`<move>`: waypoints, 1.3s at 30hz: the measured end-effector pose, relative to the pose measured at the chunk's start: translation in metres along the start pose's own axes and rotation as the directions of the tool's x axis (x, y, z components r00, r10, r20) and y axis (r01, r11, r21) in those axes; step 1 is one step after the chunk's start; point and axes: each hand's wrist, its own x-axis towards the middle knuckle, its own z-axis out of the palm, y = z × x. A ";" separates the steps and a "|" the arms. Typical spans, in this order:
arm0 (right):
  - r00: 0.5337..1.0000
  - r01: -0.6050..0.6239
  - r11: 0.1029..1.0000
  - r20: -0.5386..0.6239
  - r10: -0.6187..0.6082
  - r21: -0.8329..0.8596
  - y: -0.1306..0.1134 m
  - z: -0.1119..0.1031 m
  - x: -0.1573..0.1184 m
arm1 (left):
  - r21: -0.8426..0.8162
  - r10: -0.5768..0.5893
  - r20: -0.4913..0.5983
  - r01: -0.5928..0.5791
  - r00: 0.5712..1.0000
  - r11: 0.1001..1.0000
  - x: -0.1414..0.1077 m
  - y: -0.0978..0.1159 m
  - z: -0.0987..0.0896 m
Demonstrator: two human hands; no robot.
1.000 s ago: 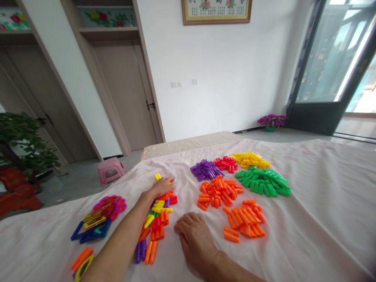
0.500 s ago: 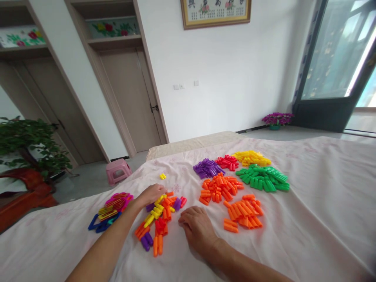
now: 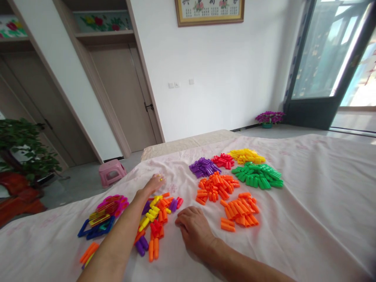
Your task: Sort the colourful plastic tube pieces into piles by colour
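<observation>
My left hand [image 3: 154,184] is stretched out beyond a mixed pile, its fingers round a small yellow piece [image 3: 161,179] that shows between them. The mixed pile [image 3: 155,214] of orange, yellow, purple and red plastic pieces lies below that hand. My right hand [image 3: 195,227] rests on the cloth to the right of this pile, fingers curled together, and what they hold, if anything, is hidden. Sorted heaps lie farther right: purple [image 3: 204,167], red [image 3: 223,161], yellow [image 3: 247,156], green [image 3: 258,175] and two orange ones [image 3: 217,187], [image 3: 241,210].
Flat coloured frames [image 3: 107,213] lie on the pale cloth [image 3: 308,196] at the left, with a few orange pieces [image 3: 89,252] nearer by. Beyond the cloth's left edge stand a pink stool [image 3: 112,172] and a leafy plant [image 3: 26,145].
My left hand has moved forward from the mixed pile to the small yellow pieces beyond it. My right hand has stayed in place. The view has shifted slightly.
</observation>
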 end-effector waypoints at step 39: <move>0.993 0.105 0.957 0.085 -0.084 -0.272 -0.014 -0.010 -0.009 | -0.284 -0.538 -0.521 0.460 0.662 0.841 -0.167 0.055 0.018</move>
